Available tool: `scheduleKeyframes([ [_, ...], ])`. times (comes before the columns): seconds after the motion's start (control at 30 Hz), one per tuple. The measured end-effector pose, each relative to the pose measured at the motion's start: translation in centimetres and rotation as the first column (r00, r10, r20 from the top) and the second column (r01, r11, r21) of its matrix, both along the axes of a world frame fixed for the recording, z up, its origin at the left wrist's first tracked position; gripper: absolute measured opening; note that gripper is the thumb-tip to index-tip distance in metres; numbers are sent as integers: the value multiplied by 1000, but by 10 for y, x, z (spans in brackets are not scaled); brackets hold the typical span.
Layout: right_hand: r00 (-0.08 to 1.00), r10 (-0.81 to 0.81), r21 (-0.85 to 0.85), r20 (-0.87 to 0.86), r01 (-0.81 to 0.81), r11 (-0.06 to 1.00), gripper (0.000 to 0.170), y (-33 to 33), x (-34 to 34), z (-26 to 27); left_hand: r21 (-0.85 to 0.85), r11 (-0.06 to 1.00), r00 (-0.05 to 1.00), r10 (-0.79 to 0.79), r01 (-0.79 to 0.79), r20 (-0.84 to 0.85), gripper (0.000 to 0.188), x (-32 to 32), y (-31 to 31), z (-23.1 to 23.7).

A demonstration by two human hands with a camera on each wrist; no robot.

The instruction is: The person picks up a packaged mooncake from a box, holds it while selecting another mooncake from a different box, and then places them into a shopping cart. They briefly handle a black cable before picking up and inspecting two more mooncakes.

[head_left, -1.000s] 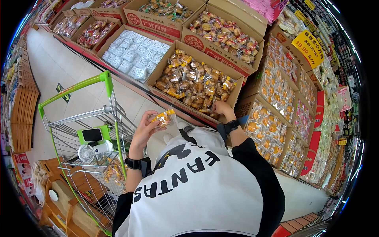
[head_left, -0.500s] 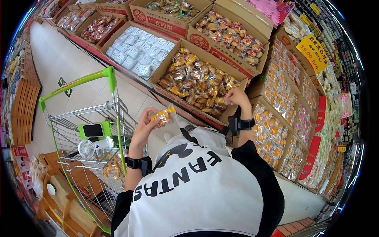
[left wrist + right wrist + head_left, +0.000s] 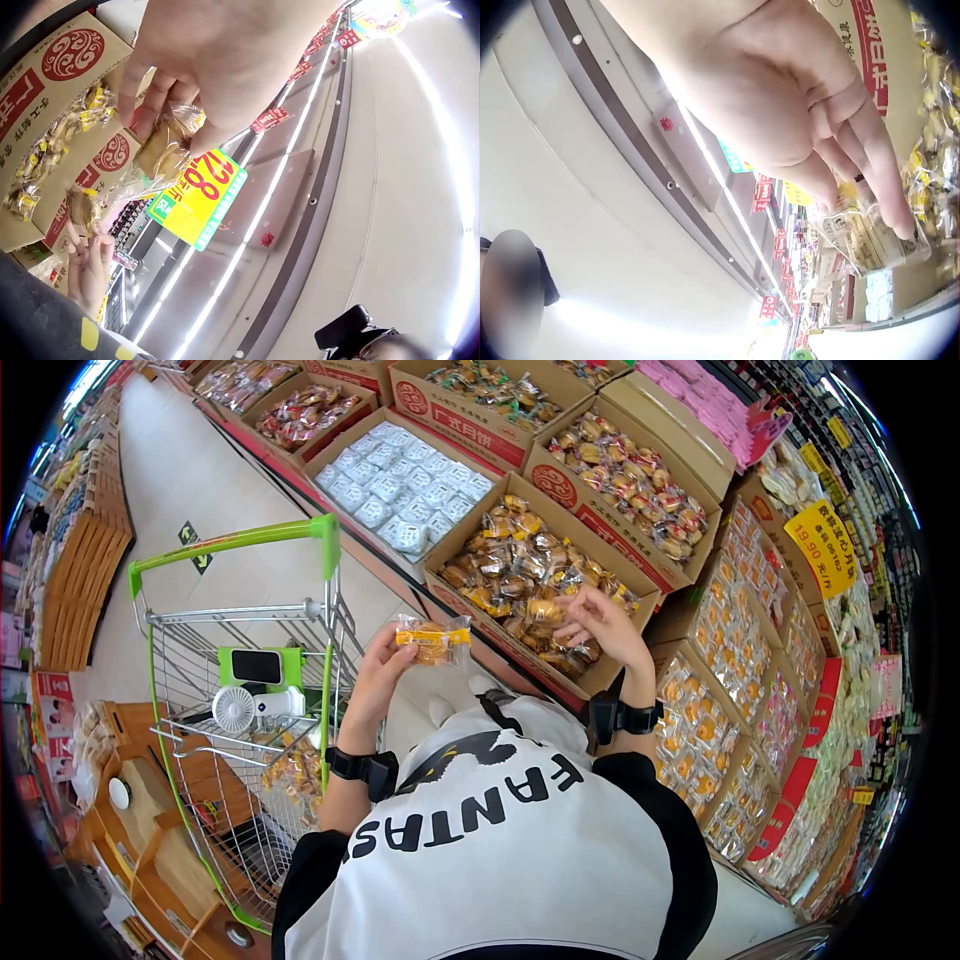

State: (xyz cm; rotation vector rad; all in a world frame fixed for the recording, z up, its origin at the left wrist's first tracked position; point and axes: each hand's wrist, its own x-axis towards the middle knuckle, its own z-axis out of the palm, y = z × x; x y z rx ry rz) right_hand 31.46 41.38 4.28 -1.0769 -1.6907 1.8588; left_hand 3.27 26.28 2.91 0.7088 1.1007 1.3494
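Clear plastic with a yellow band wraps the pastry (image 3: 432, 643) in the left hand (image 3: 384, 663), thumb and fingertips closed on its near end while the other end juts free. The right hand (image 3: 606, 626) pinches a second wrapped pastry (image 3: 545, 611) between thumb and fingers, the remaining fingers spread loosely; the right wrist view shows the wrapper (image 3: 866, 241) pressed between them. That one hangs over the open cardboard box (image 3: 592, 537) of similar packets.

The likelier slip, I'd judge, is there: slick film, held near an edge, could slide out and drop among lookalikes. A hard squeeze on either might crack the pastry inside. Beyond the box are white packets (image 3: 402, 488); to the left stands a shopping cart with a green handle (image 3: 235, 543).
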Motion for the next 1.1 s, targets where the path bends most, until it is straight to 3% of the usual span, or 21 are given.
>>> scheduleKeyframes([
  [0.17,992,124,13,-18,-124,992,9,-2,-12,4,-30,999,999,18,-19,-34,29,0,-3,-5],
  [0.3,987,88,-82,-133,-100,992,9,-4,-21,17,-29,1000,1000,8,-8,-3,29,1,-4,-2],
  [0.57,967,95,7,-237,-97,995,10,-5,-34,13,-42,999,1000,28,-27,6,30,3,-7,2],
  [0.63,919,87,44,-384,-76,996,11,-7,-40,13,-33,999,999,40,-39,30,26,4,-7,3],
  [0.73,901,48,22,-432,-43,999,11,-9,-44,18,-30,998,998,49,-48,29,26,4,-8,-5],
  [1.1,944,-8,-111,-329,-30,993,15,-12,-47,21,-7,1000,999,17,-17,33,26,6,-8,1],
])
